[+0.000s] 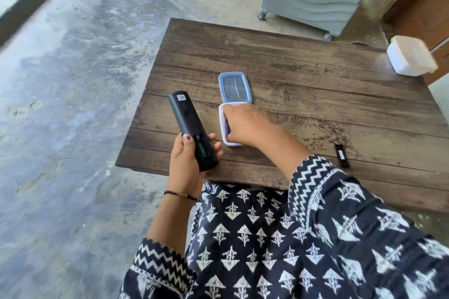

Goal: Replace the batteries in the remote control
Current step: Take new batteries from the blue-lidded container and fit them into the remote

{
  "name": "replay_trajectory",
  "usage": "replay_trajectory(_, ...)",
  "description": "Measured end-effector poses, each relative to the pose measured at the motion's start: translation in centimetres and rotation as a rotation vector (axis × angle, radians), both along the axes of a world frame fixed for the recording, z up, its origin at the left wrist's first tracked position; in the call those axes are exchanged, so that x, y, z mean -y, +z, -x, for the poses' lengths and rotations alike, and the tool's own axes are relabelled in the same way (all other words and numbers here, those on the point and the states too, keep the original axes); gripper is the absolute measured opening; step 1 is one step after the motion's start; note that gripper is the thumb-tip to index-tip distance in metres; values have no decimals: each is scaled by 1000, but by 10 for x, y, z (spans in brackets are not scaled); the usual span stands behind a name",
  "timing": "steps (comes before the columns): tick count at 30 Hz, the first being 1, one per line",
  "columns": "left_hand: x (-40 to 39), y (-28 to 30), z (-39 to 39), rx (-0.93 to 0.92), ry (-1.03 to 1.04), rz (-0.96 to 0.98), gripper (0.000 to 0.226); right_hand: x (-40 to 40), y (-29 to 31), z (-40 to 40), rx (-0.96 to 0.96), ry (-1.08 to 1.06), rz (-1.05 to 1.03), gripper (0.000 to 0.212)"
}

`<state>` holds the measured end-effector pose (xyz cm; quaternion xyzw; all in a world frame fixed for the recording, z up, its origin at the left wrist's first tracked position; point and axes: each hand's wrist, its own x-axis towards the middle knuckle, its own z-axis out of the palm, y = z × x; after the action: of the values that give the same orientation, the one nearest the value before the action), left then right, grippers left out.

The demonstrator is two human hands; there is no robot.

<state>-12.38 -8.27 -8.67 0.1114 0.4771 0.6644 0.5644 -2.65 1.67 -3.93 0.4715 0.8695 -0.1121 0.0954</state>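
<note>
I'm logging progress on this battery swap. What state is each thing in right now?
remote control: back up, battery bay uncovered, gripped by the left hand.
battery cover: off, lying on the table, apart from the remote.
small white box: open, right hand reaching inside; whether it grips anything is hidden.
blue-rimmed lid: off, flat on the table just beyond the box.
white container: at the far right edge, closed or not unclear.
</note>
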Motion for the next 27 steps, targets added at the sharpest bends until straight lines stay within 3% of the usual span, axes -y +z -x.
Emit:
replay_trajectory(6, 4, 6, -3, -21, -19, -13, 25, -8, 3, -12, -114, -65, 65, 38)
replay_trajectory(8, 4, 9, -5, -43, -23, -22, 25, -8, 8, -25, -382, -228, 224, 37)
replay_trajectory(12, 6, 16, -17, -76, -63, -41, 25, 11, 11, -67, -1138, -659, 772, 31)
replay_trajectory(14, 7, 20, -20, -89, -79, -64, 25, 24, 4, -86, -1367, -816, 965, 34)
replay_trajectory(16, 7, 23, -23, -98, -81, -74, 25, 34, -4, -101, -1470, -938, 1026, 34)
replay_trajectory(22, 9, 32, -41, -79, -108, -87, 27, 51, -13, -126, -1542, -979, 845, 12)
replay_trajectory(27, -2, 43, -73, 18, -228, -92, 28, 67, -1, -142, -1330, -857, 354, 5)
